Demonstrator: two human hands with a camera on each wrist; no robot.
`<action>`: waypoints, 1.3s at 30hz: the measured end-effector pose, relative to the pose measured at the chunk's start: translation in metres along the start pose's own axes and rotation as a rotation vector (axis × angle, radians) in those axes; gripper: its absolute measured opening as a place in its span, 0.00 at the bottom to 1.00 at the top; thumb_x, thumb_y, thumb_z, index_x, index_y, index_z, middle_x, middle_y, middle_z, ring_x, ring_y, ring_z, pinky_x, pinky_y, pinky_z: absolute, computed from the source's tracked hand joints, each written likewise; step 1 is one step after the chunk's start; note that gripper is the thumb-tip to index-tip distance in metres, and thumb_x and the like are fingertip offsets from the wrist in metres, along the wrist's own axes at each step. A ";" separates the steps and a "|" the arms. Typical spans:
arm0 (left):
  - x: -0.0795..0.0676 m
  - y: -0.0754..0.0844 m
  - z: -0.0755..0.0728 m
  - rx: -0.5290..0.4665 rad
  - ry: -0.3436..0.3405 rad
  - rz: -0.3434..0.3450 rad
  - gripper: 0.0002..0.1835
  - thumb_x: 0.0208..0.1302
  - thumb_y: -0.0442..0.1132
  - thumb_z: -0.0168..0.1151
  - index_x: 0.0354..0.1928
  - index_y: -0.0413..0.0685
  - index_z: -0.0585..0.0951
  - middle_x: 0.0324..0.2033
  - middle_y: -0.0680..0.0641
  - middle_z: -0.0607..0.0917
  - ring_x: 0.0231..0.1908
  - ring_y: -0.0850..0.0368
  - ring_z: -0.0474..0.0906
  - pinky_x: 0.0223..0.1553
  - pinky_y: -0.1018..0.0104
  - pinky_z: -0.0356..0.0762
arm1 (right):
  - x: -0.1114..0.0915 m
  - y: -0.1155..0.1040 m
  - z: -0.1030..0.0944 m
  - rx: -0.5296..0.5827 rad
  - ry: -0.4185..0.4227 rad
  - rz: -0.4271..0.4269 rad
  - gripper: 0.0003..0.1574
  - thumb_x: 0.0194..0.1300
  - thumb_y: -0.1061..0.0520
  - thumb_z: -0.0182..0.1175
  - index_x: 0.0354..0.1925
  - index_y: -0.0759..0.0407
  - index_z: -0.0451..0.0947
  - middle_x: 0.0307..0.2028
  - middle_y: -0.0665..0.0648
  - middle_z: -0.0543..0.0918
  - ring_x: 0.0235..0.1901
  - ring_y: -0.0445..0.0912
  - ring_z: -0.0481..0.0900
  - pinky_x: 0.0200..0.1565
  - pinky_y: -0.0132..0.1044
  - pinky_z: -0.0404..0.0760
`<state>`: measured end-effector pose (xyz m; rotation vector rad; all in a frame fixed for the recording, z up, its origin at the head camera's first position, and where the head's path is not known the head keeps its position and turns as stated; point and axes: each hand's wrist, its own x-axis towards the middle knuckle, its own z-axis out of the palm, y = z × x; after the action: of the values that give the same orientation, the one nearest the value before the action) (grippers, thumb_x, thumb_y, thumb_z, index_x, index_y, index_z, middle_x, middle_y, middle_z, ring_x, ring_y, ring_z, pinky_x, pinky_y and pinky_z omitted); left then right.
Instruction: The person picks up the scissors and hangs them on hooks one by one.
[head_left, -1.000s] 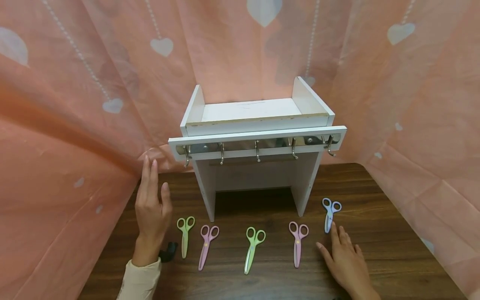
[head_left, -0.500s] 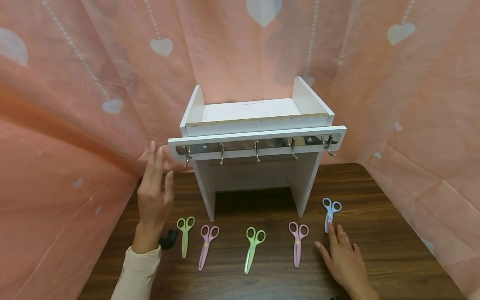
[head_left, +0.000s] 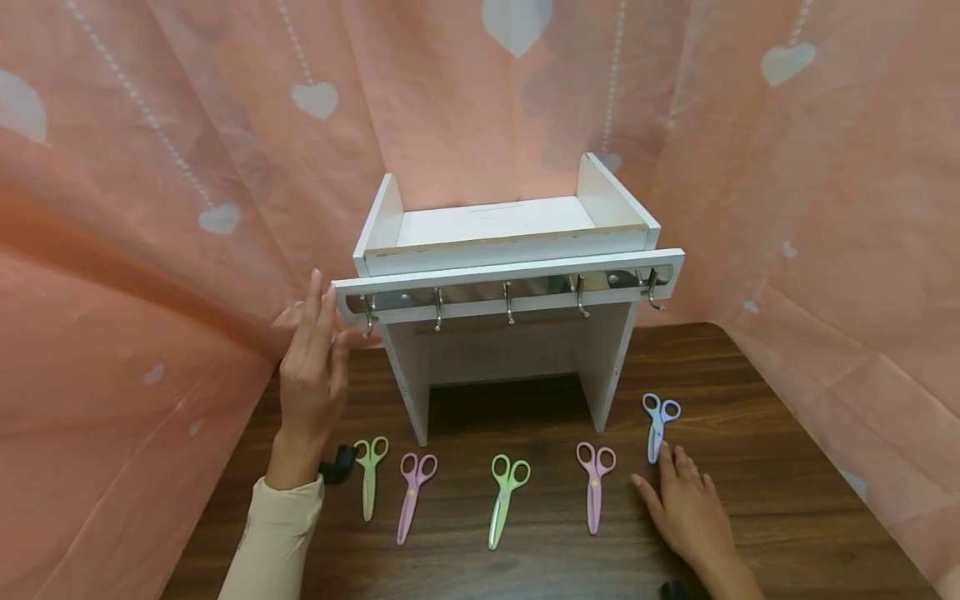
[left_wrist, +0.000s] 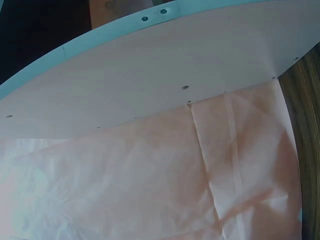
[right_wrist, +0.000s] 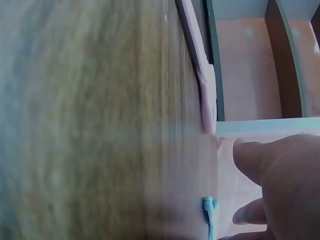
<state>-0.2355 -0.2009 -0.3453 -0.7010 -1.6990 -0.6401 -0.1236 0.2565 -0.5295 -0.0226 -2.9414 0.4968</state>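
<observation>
since the earlier frame, the left hand (head_left: 307,387) has risen to the left end of the hook rail (head_left: 474,295), while the right hand (head_left: 686,504) keeps nearly the same place. the left fingers are straight and hold nothing; whether their tips touch the rail cannot be told. the right hand, relaxed and gripping nothing, has its index fingertip at the blade end of the blue scissors (head_left: 657,432); contact cannot be confirmed. these scissors lie on the dark wooden table (head_left: 555,577), right of the white shelf unit (head_left: 495,222). in a row to their left lie right pink scissors (head_left: 595,487), central green scissors (head_left: 505,497), left pink scissors (head_left: 412,493) and left green scissors (head_left: 369,477), all handles toward the unit. pink cloth (head_left: 457,108) with pale hearts hangs behind.
</observation>
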 end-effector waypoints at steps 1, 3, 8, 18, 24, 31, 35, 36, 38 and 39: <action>0.000 -0.001 0.000 -0.003 0.000 0.005 0.24 0.81 0.44 0.48 0.70 0.36 0.73 0.70 0.34 0.71 0.65 0.40 0.74 0.69 0.60 0.70 | 0.001 0.000 0.000 -0.001 0.001 0.003 0.47 0.77 0.40 0.52 0.70 0.80 0.59 0.65 0.87 0.61 0.65 0.79 0.62 0.62 0.77 0.60; 0.002 -0.002 0.001 -0.008 0.001 0.016 0.23 0.81 0.42 0.49 0.69 0.35 0.73 0.69 0.34 0.71 0.65 0.40 0.74 0.68 0.62 0.70 | 0.002 0.001 -0.001 -0.001 0.002 0.007 0.47 0.77 0.40 0.53 0.70 0.80 0.60 0.65 0.86 0.62 0.64 0.79 0.63 0.62 0.78 0.60; 0.008 -0.004 0.001 -0.023 -0.009 0.037 0.21 0.76 0.32 0.55 0.67 0.34 0.75 0.68 0.34 0.74 0.63 0.39 0.76 0.68 0.61 0.71 | 0.007 0.001 0.000 -0.001 0.011 0.008 0.44 0.76 0.42 0.55 0.68 0.81 0.63 0.63 0.87 0.64 0.63 0.78 0.65 0.61 0.78 0.62; 0.020 -0.007 0.002 0.002 -0.025 0.046 0.25 0.66 0.22 0.61 0.65 0.35 0.78 0.67 0.37 0.75 0.63 0.41 0.77 0.66 0.63 0.73 | 0.021 0.003 -0.003 -0.026 0.093 0.034 0.36 0.72 0.49 0.60 0.60 0.81 0.71 0.56 0.85 0.73 0.56 0.77 0.73 0.55 0.74 0.70; 0.023 -0.007 0.003 0.009 -0.032 0.058 0.26 0.64 0.21 0.62 0.65 0.35 0.78 0.67 0.37 0.75 0.64 0.41 0.75 0.67 0.61 0.72 | 0.024 0.005 -0.002 -0.032 0.133 0.005 0.32 0.69 0.51 0.64 0.55 0.80 0.75 0.50 0.83 0.77 0.51 0.76 0.76 0.52 0.74 0.71; 0.029 -0.008 0.007 -0.003 -0.011 0.097 0.19 0.71 0.28 0.60 0.63 0.35 0.79 0.65 0.37 0.78 0.64 0.41 0.75 0.65 0.57 0.74 | 0.026 0.007 0.001 -0.035 0.148 -0.016 0.27 0.65 0.53 0.68 0.49 0.78 0.78 0.45 0.81 0.79 0.46 0.74 0.79 0.47 0.73 0.74; 0.033 -0.009 0.007 0.005 -0.014 0.130 0.19 0.71 0.29 0.60 0.62 0.35 0.80 0.64 0.37 0.78 0.65 0.40 0.75 0.66 0.55 0.73 | 0.029 0.006 0.001 -0.031 0.163 -0.028 0.24 0.63 0.54 0.70 0.44 0.76 0.79 0.42 0.80 0.79 0.40 0.73 0.80 0.42 0.70 0.76; 0.034 -0.009 0.007 0.005 -0.015 0.134 0.19 0.70 0.28 0.61 0.62 0.35 0.80 0.64 0.37 0.79 0.65 0.39 0.75 0.66 0.55 0.73 | 0.029 0.006 0.001 -0.032 0.168 -0.032 0.23 0.63 0.54 0.70 0.43 0.75 0.79 0.42 0.80 0.80 0.39 0.73 0.80 0.41 0.69 0.76; 0.034 -0.008 0.007 0.006 -0.015 0.135 0.20 0.69 0.26 0.62 0.61 0.35 0.80 0.63 0.37 0.79 0.65 0.39 0.75 0.67 0.55 0.73 | 0.030 0.006 0.001 -0.032 0.172 -0.032 0.23 0.62 0.55 0.70 0.43 0.75 0.80 0.42 0.80 0.79 0.37 0.73 0.80 0.40 0.69 0.77; 0.034 -0.008 0.007 0.006 -0.014 0.134 0.20 0.68 0.25 0.62 0.61 0.35 0.81 0.63 0.37 0.79 0.64 0.39 0.75 0.67 0.55 0.73 | 0.030 0.006 0.001 -0.032 0.176 -0.033 0.23 0.62 0.55 0.71 0.44 0.75 0.80 0.42 0.80 0.80 0.36 0.73 0.80 0.38 0.68 0.78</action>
<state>-0.2524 -0.1973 -0.3142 -0.8089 -1.6507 -0.5369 -0.1537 0.2630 -0.5276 -0.0210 -2.7725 0.4196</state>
